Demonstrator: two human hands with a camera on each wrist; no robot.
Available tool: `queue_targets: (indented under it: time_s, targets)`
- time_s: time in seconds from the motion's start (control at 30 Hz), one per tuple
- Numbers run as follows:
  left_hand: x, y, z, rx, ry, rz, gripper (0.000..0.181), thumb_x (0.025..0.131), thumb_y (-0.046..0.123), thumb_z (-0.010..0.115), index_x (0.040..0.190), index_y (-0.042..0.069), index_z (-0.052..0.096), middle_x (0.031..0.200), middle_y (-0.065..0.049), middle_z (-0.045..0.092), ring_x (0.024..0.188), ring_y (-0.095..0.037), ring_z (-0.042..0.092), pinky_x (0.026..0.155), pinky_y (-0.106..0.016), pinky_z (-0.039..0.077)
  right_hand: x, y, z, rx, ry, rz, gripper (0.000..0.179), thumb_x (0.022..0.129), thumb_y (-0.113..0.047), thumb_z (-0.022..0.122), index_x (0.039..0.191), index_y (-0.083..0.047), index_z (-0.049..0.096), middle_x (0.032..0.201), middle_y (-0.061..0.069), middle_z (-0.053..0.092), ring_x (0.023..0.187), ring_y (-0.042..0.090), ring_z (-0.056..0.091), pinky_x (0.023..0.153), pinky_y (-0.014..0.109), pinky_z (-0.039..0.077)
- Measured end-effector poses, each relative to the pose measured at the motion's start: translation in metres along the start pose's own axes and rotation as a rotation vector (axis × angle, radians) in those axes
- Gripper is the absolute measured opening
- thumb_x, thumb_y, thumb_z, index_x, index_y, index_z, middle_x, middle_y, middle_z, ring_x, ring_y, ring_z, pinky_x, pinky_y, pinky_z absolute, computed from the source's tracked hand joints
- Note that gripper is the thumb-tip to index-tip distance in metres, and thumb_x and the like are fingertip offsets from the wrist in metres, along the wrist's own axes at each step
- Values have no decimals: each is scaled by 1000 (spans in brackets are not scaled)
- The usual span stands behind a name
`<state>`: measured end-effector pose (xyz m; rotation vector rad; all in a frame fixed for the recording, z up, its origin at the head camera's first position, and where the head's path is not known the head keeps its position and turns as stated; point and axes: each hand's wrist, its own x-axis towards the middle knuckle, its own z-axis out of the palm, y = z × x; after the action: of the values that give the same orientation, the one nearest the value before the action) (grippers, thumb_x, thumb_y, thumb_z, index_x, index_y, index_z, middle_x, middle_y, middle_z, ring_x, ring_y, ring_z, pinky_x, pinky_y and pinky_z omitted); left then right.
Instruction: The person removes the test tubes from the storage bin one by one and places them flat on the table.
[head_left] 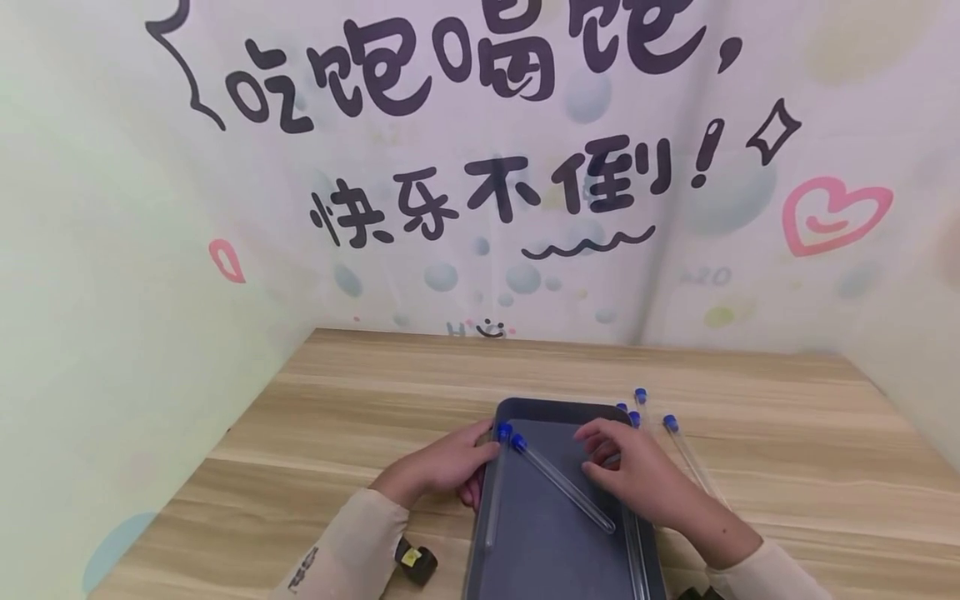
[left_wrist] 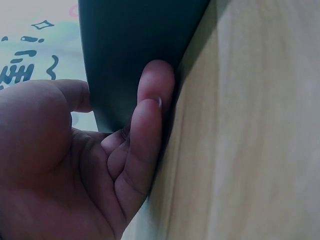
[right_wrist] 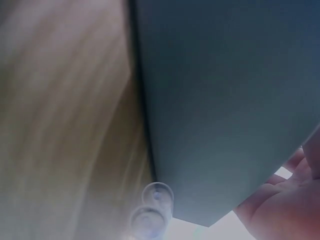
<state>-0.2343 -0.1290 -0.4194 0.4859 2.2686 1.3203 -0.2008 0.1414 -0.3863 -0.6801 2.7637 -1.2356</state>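
A dark grey tray (head_left: 555, 562) lies lengthwise on the table. My left hand (head_left: 450, 462) grips its left side; in the left wrist view the fingertips (left_wrist: 156, 80) press the outer wall while the thumb reaches the rim. Inside, a clear test tube with a blue cap (head_left: 566, 486) lies diagonally, and another test tube (head_left: 495, 492) runs along the left wall. Clear tubing (head_left: 636, 554) shows along the right wall, its upper part hidden. Over the tray's right side hovers my right hand (head_left: 633, 471), fingers loosely curled around nothing.
Right of the tray, several blue-capped test tubes lie on the wooden table (head_left: 810, 467), one (head_left: 693, 460) slanting past the right forearm. Rounded tube ends (right_wrist: 148, 222) show beside the tray in the right wrist view. A printed cloth (head_left: 480, 275) hangs behind the table.
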Motion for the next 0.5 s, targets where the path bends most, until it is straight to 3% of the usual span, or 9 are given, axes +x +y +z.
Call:
queue_targets:
  time_s: [0.5]
  targets:
    - [-1,2,1,-9,6,-21,45,99,32,35,143,30,26,55,-13,60,43,-24,59,40,-33,50,1,1,2,-35,-98,20,31,82,-10,67,112,-10,59,103,8,62,87,12,61,71,23,52]
